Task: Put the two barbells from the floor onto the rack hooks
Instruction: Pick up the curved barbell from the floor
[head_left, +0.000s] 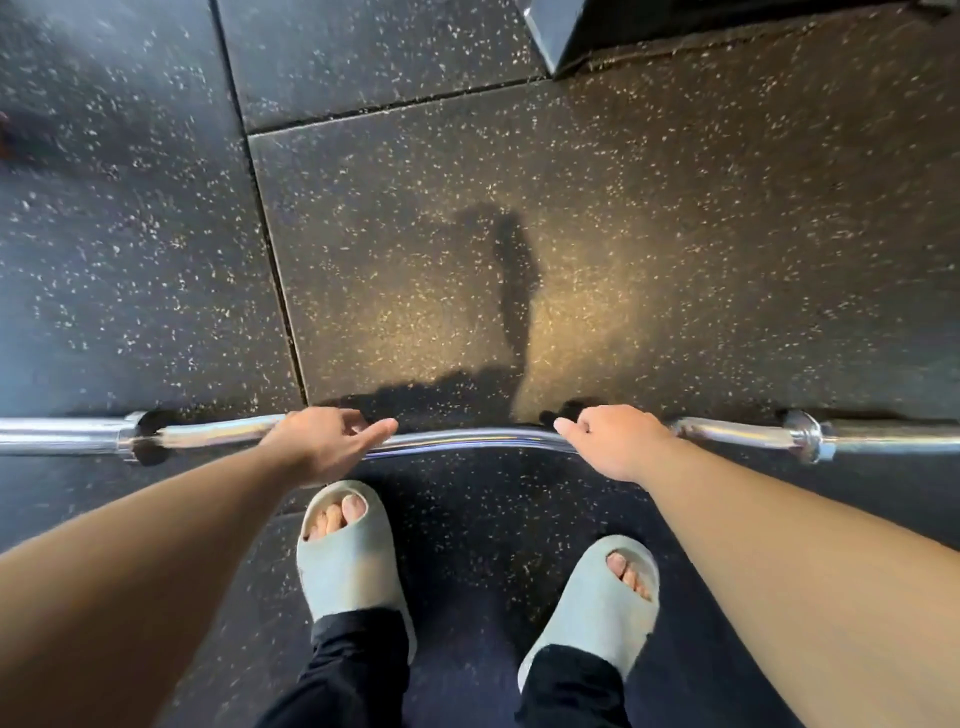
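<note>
One chrome barbell (467, 441) with a wavy middle runs left to right across the view, low over the speckled rubber floor, just in front of my feet. Collars show near both ends, and its sleeves run out of frame. My left hand (322, 444) lies over the bar left of centre, fingers curled over its far side and thumb stretched along it. My right hand (615, 441) is wrapped over the bar right of centre. Whether the bar rests on the floor or hangs just above it, I cannot tell. No second barbell and no rack hooks are in view.
My feet in pale open-toe slippers (348, 551) (597, 597) stand close behind the bar. A dark metal base of some equipment (561, 36) sits on the floor at the top right. Seams between the floor mats (270, 249) run ahead of me.
</note>
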